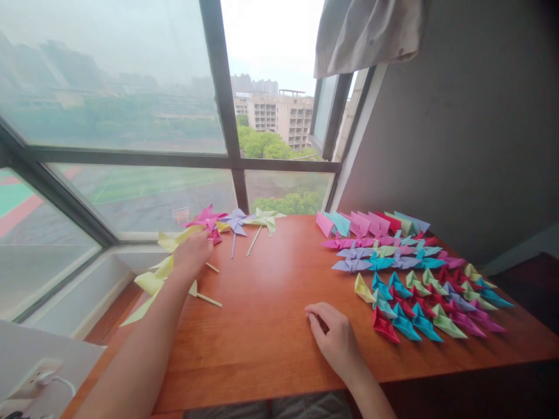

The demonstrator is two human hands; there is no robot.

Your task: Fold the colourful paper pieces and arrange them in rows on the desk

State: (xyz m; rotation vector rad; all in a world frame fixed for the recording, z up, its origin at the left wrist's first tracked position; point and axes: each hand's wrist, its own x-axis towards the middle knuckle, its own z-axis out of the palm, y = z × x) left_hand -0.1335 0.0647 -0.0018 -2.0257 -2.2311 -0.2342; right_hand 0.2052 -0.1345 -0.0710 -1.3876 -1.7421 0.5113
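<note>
My left hand reaches to the table's far left, over a yellow paper pinwheel whose stick shows to the right of the hand. Its fingers are bent down on this pinwheel and partly hidden by the back of the hand. Just beyond the fingertips is a magenta pinwheel. Under the forearm lies a second yellow pinwheel, partly covered. A lilac pinwheel and a pale green pinwheel lie along the back edge. My right hand rests on the table near the front, fingers curled together, holding nothing.
On the right side of the wooden table stand rows of folded paper boats, paper cranes and folded paper pieces. Windows rise behind the table. A plugged-in socket is at lower left.
</note>
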